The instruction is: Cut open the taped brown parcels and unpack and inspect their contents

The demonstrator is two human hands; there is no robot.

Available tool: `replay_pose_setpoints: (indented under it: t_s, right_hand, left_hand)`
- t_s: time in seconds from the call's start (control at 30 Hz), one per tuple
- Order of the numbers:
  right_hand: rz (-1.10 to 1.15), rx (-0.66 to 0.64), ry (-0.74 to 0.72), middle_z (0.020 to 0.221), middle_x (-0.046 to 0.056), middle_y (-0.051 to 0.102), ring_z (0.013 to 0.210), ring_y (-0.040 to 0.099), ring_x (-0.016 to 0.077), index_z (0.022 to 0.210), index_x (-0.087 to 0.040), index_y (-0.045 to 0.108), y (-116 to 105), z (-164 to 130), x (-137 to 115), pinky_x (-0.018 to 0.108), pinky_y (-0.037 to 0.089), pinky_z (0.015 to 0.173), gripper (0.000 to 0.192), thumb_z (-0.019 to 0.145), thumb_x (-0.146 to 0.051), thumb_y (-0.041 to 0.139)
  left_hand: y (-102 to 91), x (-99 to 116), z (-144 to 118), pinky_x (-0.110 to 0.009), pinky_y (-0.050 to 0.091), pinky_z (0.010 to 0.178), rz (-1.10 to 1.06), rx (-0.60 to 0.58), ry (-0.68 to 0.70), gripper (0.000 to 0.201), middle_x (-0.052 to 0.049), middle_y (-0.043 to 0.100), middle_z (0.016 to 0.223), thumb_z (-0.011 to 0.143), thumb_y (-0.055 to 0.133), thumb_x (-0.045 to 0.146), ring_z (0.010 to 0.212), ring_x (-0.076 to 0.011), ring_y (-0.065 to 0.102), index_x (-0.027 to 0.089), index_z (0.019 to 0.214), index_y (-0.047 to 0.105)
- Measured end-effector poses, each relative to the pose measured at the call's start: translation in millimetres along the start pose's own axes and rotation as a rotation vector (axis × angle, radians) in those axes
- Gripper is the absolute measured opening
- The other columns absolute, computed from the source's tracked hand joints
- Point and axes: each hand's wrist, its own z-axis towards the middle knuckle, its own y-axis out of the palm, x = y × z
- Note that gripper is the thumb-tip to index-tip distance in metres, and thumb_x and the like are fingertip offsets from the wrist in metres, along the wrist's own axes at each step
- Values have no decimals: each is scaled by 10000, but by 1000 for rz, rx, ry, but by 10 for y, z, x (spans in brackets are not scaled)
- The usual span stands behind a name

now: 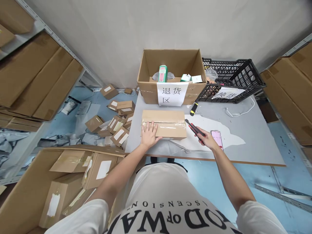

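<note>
The bench (258, 139) is standing by a grey wall (117, 39), and its left part is carrying a closed brown box (170, 130) near the front edge. The left hand (149, 134) is resting on this box, its grip spreading flat over the top. The right hand (206, 138) is holding a cutter (191, 126), its grip pinching the handle, and the front end is pointing to the right side of the box. White paper (219, 125) is lying below, with a phone (216, 138) beside the right hand. At the back, an open carton (148, 94) and a black crate (240, 73) are standing together, both bearing paper signs (172, 94). On the left, many parcels (119, 135) are lying about the blue floor (202, 175), and others are sitting inside a large carton (24, 195).
</note>
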Motion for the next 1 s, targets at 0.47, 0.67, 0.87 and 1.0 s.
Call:
replay_pose_setpoints:
  t_s: [0.47, 0.67, 0.87, 1.0]
  right_hand:
    - [-67, -85, 87, 816, 22, 613, 411, 412, 55, 1396, -250, 409, -205, -306, 59, 200, 311, 333, 691, 771, -464, 611]
    - [-28, -91, 161, 785, 16, 622, 404, 410, 61, 1401, -254, 406, -115, -581, 194, 207, 310, 340, 722, 755, -491, 624]
    - [-31, -84, 146, 856, 36, 651, 410, 419, 74, 1392, -258, 417, -108, -705, 313, 227, 325, 338, 714, 755, -508, 619]
    - [-34, 7, 81, 918, 80, 672, 423, 449, 90, 1403, -236, 391, -107, -804, 351, 249, 365, 349, 733, 761, -515, 611]
  left_hand:
    - [12, -4, -8, -655, 110, 1050, -3, -21, -14, 822, -153, 194, 1532, 795, 424, 676, 1396, -421, 104, 193, 1449, 302]
    - [22, -11, -4, -655, 112, 1049, -16, -16, -14, 825, -144, 192, 1535, 793, 430, 671, 1391, -432, 103, 185, 1449, 305]
    - [18, -14, 0, -657, 101, 1051, -24, -21, -4, 836, -133, 214, 1531, 788, 424, 680, 1393, -433, 92, 186, 1452, 299]
    - [9, -24, -19, -650, 81, 1062, -52, 1, 7, 835, -135, 202, 1534, 798, 402, 678, 1401, -414, 89, 181, 1458, 280]
